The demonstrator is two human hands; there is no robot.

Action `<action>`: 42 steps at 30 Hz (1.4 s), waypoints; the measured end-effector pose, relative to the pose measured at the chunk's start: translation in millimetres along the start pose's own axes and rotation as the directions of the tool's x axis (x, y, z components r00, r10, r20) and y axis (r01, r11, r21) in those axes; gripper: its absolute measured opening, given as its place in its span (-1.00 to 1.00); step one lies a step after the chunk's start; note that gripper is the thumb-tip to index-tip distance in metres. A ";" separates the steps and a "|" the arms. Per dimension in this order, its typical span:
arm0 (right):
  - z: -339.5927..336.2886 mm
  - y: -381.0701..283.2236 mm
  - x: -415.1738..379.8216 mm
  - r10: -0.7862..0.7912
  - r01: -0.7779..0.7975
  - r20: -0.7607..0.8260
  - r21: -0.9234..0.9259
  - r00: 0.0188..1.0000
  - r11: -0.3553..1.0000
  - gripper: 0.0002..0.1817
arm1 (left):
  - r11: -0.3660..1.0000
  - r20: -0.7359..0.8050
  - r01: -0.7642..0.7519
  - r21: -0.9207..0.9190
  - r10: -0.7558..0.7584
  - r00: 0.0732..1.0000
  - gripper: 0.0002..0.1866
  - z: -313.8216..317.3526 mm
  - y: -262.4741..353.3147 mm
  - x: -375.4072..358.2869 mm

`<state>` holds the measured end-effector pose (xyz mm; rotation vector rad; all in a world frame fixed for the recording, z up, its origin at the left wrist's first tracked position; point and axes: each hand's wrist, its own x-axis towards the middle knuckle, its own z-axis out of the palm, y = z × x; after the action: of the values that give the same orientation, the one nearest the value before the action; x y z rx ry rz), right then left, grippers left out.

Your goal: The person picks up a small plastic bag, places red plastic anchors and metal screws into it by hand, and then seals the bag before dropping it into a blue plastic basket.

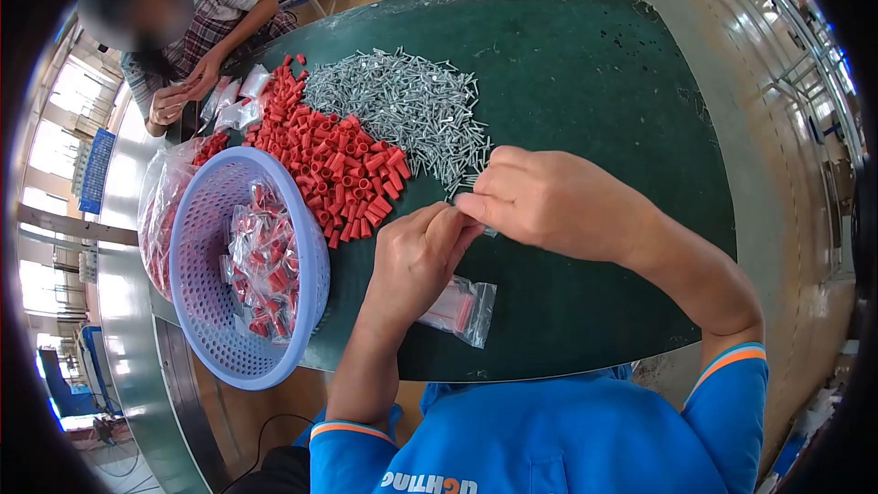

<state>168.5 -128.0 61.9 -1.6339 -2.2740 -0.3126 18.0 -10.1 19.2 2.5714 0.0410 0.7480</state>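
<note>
My left hand (413,256) and my right hand (540,197) meet over the green table, fingers pinched together at the near edge of a pile of grey metal screws (402,110). What they pinch is mostly hidden; a bit of clear plastic shows just under the right fingers. Left of the screws spreads a heap of red plastic caps (338,165). Below my left hand lies a stack of clear plastic bags (471,311) with red edges. The lilac basket (315,284) at the left holds several filled clear bags with red caps inside (265,265).
Across the green table (585,64), at the upper left, a co-worker (210,9) sits with both hands raised near small clear bags (247,101). A large clear bag (160,210) of red pieces rests behind the basket. The table's curved edge runs along the right.
</note>
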 end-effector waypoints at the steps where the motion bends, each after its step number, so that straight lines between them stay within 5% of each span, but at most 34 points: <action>1: 0.4 3.0 0.2 0.047 -0.032 -0.106 0.133 0.993 0.991 -0.77 | 1.000 0.000 0.000 -0.001 0.000 1.000 -0.81 -0.2 0.3 0.5; 3: -2.0 6.8 0.7 0.107 -0.052 -0.200 0.266 0.974 0.963 -0.63 | 0.997 -0.033 0.014 -0.078 -0.017 0.999 -0.84 -0.4 2.4 2.1; 5: -8.5 7.3 1.9 0.314 -0.267 -0.053 0.403 0.948 0.875 -0.48 | 0.996 -0.028 -0.001 -0.092 -0.002 1.000 -0.84 -1.3 3.6 2.9; 9: 4.3 -1.7 -1.0 0.230 -0.194 -0.036 0.421 0.973 0.886 -0.49 | 0.998 -0.063 -0.034 -0.046 0.031 0.998 -0.81 -1.5 1.0 2.7; 12: 18.9 -3.4 -1.0 0.119 -0.062 -0.250 0.224 0.961 0.973 -0.43 | 0.999 -0.091 -0.038 -0.028 0.035 0.995 -0.80 -0.6 -1.0 2.6; 15: 19.5 -6.1 -1.9 0.071 -0.060 -0.129 0.086 0.989 0.994 -0.45 | 0.999 -0.081 -0.034 -0.038 0.031 0.996 -0.80 -1.7 2.0 4.5; 17: 15.6 -11.3 -2.2 0.204 -0.138 -0.130 0.393 0.970 0.909 -0.45 | 0.998 -0.085 -0.046 -0.052 0.042 0.995 -0.81 -0.3 -1.4 3.3; 20: 12.6 -2.6 -3.6 0.327 -0.180 -0.132 0.618 0.936 0.765 -0.45 | 0.997 -0.095 -0.054 -0.054 0.048 0.994 -0.81 -0.8 -3.2 3.3; 25: 7.8 4.8 -9.3 0.440 -0.309 -0.202 0.468 0.875 0.828 -0.55 | 0.999 -0.098 -0.021 -0.043 0.017 0.995 -0.81 -5.8 -2.9 2.1; 29: 17.2 4.3 -16.6 0.511 -0.340 -0.145 0.592 0.847 0.731 -0.66 | 0.997 -0.187 -0.046 -0.062 0.034 0.982 -0.80 -9.9 -0.7 6.1; 31: 23.5 4.8 -17.3 0.547 -0.355 -0.099 0.662 0.832 0.660 -0.68 | 0.998 -0.050 0.039 -0.053 -0.042 0.998 -0.87 -8.3 -4.5 3.1; 38: 27.5 3.8 -21.0 0.603 -0.384 -0.013 0.759 0.798 0.525 -0.74 | 0.977 -0.009 0.158 -0.142 -0.161 0.987 -0.90 -6.1 -6.8 2.7; 42: 35.6 2.3 -23.3 0.587 -0.403 0.058 0.781 0.807 0.477 -0.78 | 0.976 -0.077 0.082 -0.204 -0.100 0.992 -0.89 -1.6 -5.8 4.6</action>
<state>172.8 -134.9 20.1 -1.5482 -1.3103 0.5480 21.6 -3.5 20.2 2.3294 0.1049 0.7866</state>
